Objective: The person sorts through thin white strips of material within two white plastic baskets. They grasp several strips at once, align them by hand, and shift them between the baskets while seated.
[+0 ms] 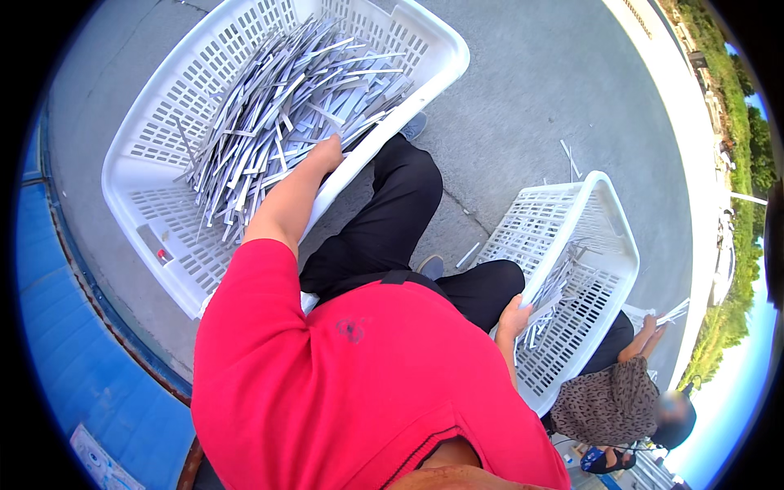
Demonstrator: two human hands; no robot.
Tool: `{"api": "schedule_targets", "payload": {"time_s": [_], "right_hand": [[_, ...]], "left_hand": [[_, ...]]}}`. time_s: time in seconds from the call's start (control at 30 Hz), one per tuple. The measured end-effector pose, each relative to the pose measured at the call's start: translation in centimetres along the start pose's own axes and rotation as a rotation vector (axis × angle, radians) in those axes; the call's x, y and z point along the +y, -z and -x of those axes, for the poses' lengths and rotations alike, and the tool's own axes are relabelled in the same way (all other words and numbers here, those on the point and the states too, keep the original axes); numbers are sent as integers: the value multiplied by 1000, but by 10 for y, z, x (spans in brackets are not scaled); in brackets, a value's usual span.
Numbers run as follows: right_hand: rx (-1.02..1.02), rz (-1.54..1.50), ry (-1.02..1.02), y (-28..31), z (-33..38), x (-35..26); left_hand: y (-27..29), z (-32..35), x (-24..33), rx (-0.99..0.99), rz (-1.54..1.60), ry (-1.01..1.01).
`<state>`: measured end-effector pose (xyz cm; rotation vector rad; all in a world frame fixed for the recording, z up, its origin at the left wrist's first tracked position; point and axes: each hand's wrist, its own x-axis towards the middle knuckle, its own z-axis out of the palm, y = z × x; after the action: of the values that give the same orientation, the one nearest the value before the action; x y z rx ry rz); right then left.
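Left hand [327,155] was plunged among metal strips [286,106] in the large basket [139,163]; right hand [514,317] was clenched on a strip bundle [545,298] over the small basket [604,245]. Sharp strip ends could probably cut bare fingers.

Seated on grey pavement, we reach our left hand [327,153] into a large white slotted basket [131,171] heaped with thin grey metal strips [278,106]. Our right hand [514,314] grips a few strips [545,300] at a smaller white basket [608,237]. Beyond it sits another person [612,392], handling strips too.
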<state>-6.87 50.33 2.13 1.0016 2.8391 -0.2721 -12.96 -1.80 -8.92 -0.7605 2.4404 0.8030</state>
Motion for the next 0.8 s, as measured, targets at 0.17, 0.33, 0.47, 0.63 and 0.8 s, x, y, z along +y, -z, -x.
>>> {"api": "schedule_targets", "payload": {"time_s": [0.17,0.33,0.47,0.63,0.8], "right_hand": [[13,-6,39,-3,-2,4],[5,-29,20,-2,-3,6],[20,-53,33,-3,-3,8],[29,-95,38,-6,-4,11],[-13,-58,0,-7,-6,11]], "left_hand": [[-10,-15,-9,-8,-24,3],[-5,-1,1,57,-51,-42],[1,8,1,114,-120,-61],[33,49,6,213,-62,-42],[60,86,-17,215,139,-101]]}}
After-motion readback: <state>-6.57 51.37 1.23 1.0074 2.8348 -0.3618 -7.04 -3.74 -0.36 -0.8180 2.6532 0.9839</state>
